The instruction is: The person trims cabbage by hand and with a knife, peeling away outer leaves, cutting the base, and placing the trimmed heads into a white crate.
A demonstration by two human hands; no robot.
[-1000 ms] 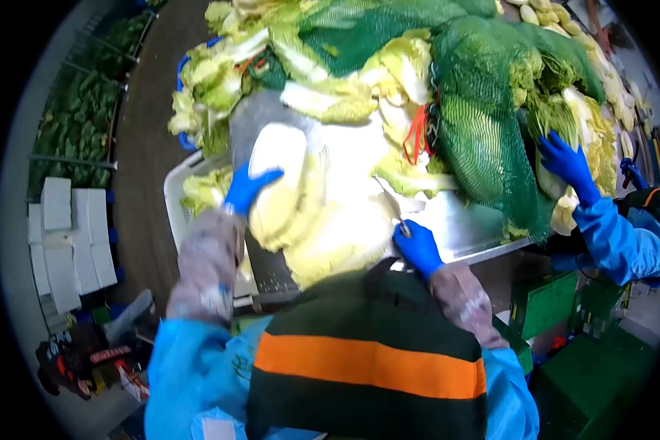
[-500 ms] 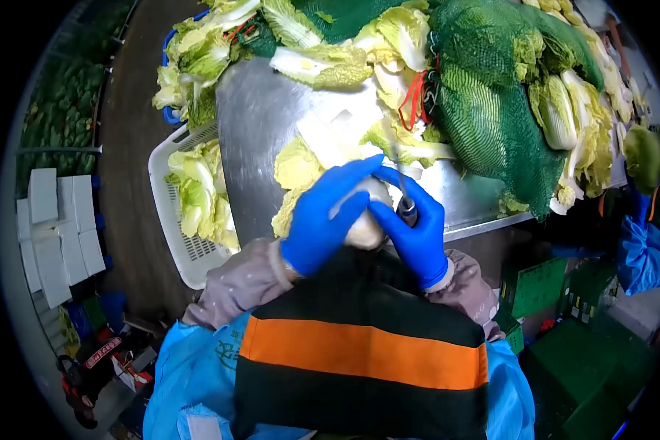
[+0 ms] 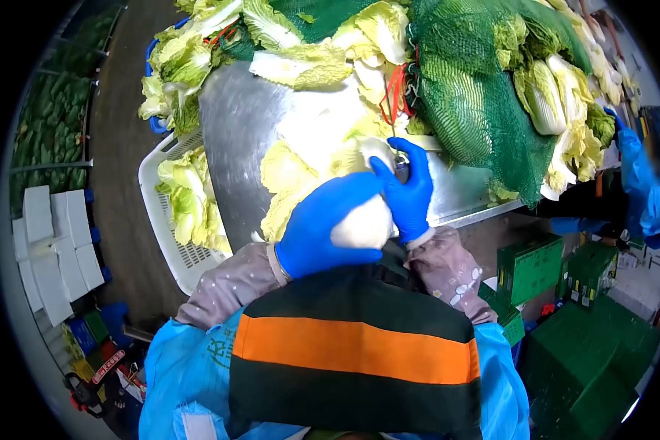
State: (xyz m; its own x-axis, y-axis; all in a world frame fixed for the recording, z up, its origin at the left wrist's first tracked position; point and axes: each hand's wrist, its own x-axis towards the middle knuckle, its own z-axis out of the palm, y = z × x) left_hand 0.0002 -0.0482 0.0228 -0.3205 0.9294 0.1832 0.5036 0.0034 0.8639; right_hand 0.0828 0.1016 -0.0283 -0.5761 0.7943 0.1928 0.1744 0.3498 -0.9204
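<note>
In the head view my left hand (image 3: 323, 220), in a blue glove, is closed around a napa cabbage (image 3: 365, 224) with its pale, rounded end showing. My right hand (image 3: 409, 192), gloved in blue too, grips a knife (image 3: 402, 166) by its dark handle, the thin blade pointing away from me. Beside the right thumb is a whitish leaf piece (image 3: 375, 151), just past the cabbage. Loose yellow leaves (image 3: 290, 176) lie on the steel table (image 3: 231, 125) beyond my left hand.
A white basket (image 3: 151, 194) with leaves stands left of the table. Green mesh bags (image 3: 455, 95) of cabbages with a red tie (image 3: 396, 92) fill the right side. Another person's blue sleeve (image 3: 647, 183) is at far right, above green crates (image 3: 529, 270).
My right hand has moved forward, away from the cabbage, with the knife. My left hand has turned over the cabbage, exposing more of its pale end. The other person's arm has shifted at far right.
</note>
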